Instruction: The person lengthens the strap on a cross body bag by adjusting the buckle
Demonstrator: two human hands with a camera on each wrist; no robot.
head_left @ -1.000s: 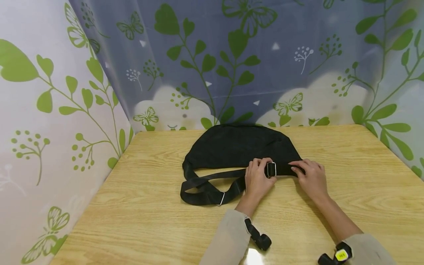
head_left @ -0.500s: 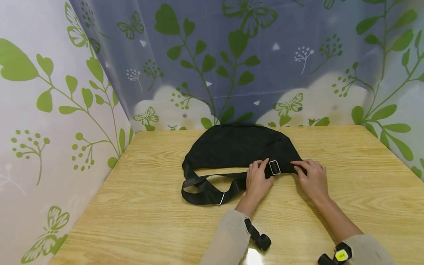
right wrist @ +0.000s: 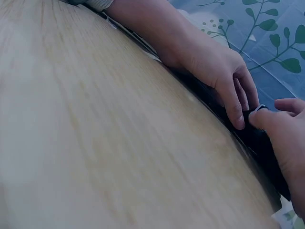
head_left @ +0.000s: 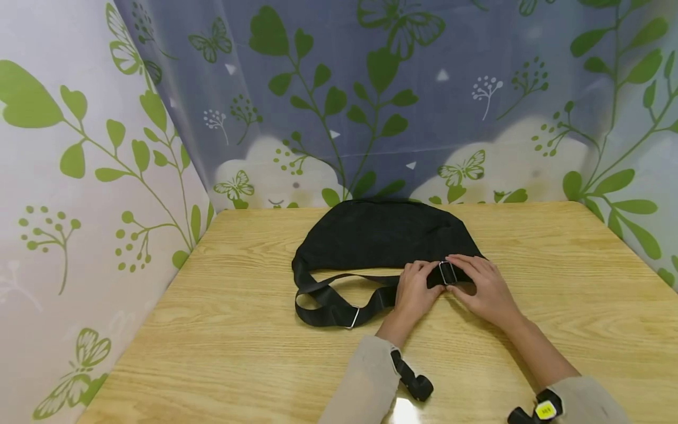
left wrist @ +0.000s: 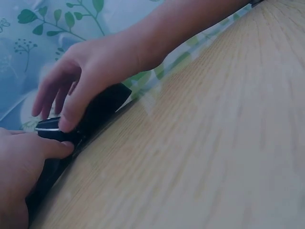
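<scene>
A black waist bag (head_left: 381, 235) lies flat on the table, its black webbing strap (head_left: 323, 318) looped along the near side. My left hand (head_left: 416, 292) grips the strap just left of a silver slide buckle (head_left: 448, 272). Thumb and fingers of my right hand (head_left: 486, 290) pinch the buckle at its near and far edges. Seen from the left wrist, the right thumb presses at the metal bar of the buckle (left wrist: 47, 129), close to the left thumb. Part of the strap is hidden under both hands.
A second metal ring (head_left: 353, 317) sits on the strap loop to the left. The wooden table (head_left: 212, 353) ends at a patterned cloth backdrop (head_left: 339, 106) behind the bag. Another patterned cloth (head_left: 69, 206) hangs along the left side.
The buckle has shifted right along the strap, with my left hand edging right. My right hand has let go of the bag's right corner and moved left onto the buckle.
</scene>
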